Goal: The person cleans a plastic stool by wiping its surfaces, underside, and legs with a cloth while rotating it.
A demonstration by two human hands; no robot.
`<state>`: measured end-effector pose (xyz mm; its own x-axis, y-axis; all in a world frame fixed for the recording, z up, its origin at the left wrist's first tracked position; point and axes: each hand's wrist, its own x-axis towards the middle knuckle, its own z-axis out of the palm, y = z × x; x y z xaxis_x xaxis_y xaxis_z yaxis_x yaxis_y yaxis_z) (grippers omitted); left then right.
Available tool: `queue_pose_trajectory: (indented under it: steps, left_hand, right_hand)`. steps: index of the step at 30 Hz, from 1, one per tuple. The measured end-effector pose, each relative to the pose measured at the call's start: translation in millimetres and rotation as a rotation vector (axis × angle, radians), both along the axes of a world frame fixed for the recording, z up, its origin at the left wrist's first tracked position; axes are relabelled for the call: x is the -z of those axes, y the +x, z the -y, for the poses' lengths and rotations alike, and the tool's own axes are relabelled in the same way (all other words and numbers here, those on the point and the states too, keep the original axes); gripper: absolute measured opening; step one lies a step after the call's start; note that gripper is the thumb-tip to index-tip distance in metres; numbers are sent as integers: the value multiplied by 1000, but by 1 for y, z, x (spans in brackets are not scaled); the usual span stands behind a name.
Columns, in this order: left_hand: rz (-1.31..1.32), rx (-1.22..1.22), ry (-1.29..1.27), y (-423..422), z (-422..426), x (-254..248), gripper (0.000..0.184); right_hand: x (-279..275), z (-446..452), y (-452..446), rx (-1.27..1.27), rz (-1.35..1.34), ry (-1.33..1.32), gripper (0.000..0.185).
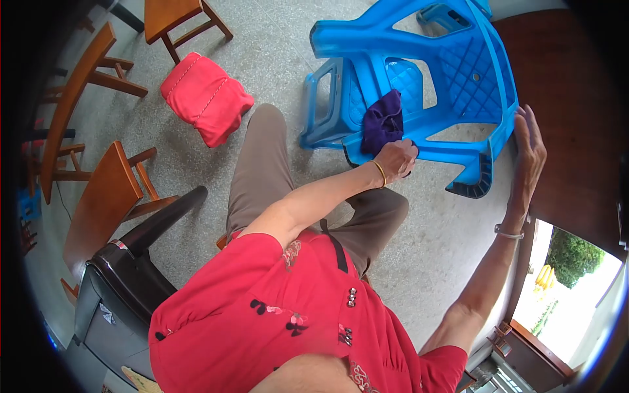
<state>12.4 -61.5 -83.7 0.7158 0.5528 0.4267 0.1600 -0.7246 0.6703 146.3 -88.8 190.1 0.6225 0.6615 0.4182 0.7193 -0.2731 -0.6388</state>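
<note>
A purple cloth (385, 124) is bunched in my left hand (396, 159), whose fingers are closed round it. It lies against a leg of a blue plastic stool (452, 128), which is tipped on its side with its dark-edged feet toward me. My right hand (529, 154) rests along the outer right edge of this stool. Its fingers are stretched out and nearly straight, with the palm side toward the plastic; the thumb is not plainly visible. Behind the tipped stool stands another blue stool (324, 108), partly hidden by it.
A red cushion-like bundle (206, 98) lies on the speckled floor (275, 59). Wooden chairs (105, 190) stand at left, near a black armrest (157, 223). A brown wooden panel (563, 98) is at right, above a bright opening (563, 281). My knees are below the stool.
</note>
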Motion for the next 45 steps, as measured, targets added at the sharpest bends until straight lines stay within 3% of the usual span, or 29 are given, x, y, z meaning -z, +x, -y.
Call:
queue_pose_trajectory:
  steps: [2, 5, 9, 11, 14, 15, 20, 24, 27, 32, 35, 36, 38, 41, 42, 44, 45]
  left_hand:
    - [28, -18, -9, -1, -2, -3, 16]
    - [28, 0, 0, 0, 0, 0, 13]
    - [4, 24, 40, -3, -2, 0, 10]
    - [-34, 69, 59, -9, -5, -2, 8]
    - [-109, 107, 120, -25, -16, -5, 8]
    - [-118, 109, 113, -34, -21, -3, 8]
    - [-32, 67, 193, -89, -50, -11, 14]
    - [159, 55, 87, -113, -48, -12, 19]
    - [228, 15, 11, -119, -48, -10, 23]
    - [244, 35, -125, -124, -59, -9, 26]
    - [295, -20, -530, -136, -78, -16, 17]
    - [285, -22, -538, -142, -90, -23, 17]
    - [490, 66, -1196, -150, -112, -39, 17]
    - [567, 100, -1294, -161, -134, -79, 17]
    - [564, 101, -1303, -161, -134, -85, 17]
    - [342, 317, -1037, -158, -127, -93, 21]
    - [334, 358, -648, -150, -114, -90, 25]
  right_hand:
    - [-3, -30, -11, -84, 78, -372, 96]
    - [-8, -66, -10, -76, 193, -517, 105]
    - [-7, -94, -8, -102, 271, -498, 100]
    - [-21, -100, -20, -154, -13, -570, 95]
    - [-11, -98, 17, -167, 29, -529, 94]
    - [-14, -97, 7, -193, -91, -505, 94]
    - [-15, -94, -40, -164, -79, -429, 94]
    - [7, -105, -56, -195, -193, -322, 95]
    - [16, -117, -64, -220, -128, -280, 88]
    - [18, -119, -63, -284, -180, -358, 83]
    - [25, -113, -59, -180, -63, -305, 88]
    - [26, -111, -62, -180, -74, -313, 88]
    - [24, -112, -69, -146, -95, -325, 89]
    - [26, -115, -66, -143, -81, -354, 90]
    - [26, -115, -65, -142, -52, -350, 90]
    - [25, -118, -70, -134, -101, -342, 89]
    - [25, -120, -72, -134, -148, -327, 89]
